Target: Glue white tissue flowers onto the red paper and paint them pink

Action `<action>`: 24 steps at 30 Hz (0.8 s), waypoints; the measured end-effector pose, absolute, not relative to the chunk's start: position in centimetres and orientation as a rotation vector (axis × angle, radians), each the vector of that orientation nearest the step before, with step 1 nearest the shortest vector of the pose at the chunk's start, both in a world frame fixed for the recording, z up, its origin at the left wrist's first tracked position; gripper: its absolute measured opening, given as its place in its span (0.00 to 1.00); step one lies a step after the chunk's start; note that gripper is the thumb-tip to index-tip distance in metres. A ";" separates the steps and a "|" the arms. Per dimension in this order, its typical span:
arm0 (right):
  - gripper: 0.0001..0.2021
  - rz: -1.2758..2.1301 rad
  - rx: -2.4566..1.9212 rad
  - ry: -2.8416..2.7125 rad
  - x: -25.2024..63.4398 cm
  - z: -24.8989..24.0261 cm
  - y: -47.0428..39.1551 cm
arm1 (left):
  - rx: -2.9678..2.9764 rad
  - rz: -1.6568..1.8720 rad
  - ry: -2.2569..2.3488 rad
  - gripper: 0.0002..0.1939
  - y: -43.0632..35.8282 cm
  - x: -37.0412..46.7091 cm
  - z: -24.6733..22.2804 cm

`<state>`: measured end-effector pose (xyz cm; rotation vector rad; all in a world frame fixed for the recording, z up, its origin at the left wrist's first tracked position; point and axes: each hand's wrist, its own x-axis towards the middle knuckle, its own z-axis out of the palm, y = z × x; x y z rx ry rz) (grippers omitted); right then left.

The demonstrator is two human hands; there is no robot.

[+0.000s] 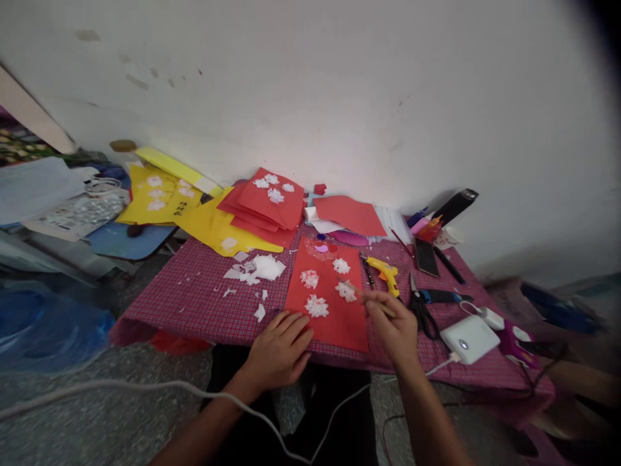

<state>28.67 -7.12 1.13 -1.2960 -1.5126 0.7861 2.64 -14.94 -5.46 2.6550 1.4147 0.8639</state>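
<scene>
A red sheet (339,330) lies on the checked tablecloth in front of me, with several white crumpled paper flowers (317,305) on it; the upper left one shows pink marks. My right hand (394,322) is closed round a thin brush (385,309), whose blurred tip points left over the flower (346,291) on the right. My left hand (281,349) rests at the sheet's lower left edge, palm down, holding nothing. At the top of the sheet sits a clear palette (321,248) with pink, red and dark blue paint.
White paper scraps (264,266) lie left of the sheet. Stacked red sheets (272,207) and yellow sheets (213,223) are behind. To the right are a yellow glue gun (385,273), black scissors (423,314), a white power bank (469,339) and a phone (426,257). A white cable crosses my lap.
</scene>
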 end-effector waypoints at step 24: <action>0.14 0.695 -1.382 -1.401 26.8 -0.6 4.0 | 2.654 0.867 1.411 0.20 -15.0 2.6 -5.5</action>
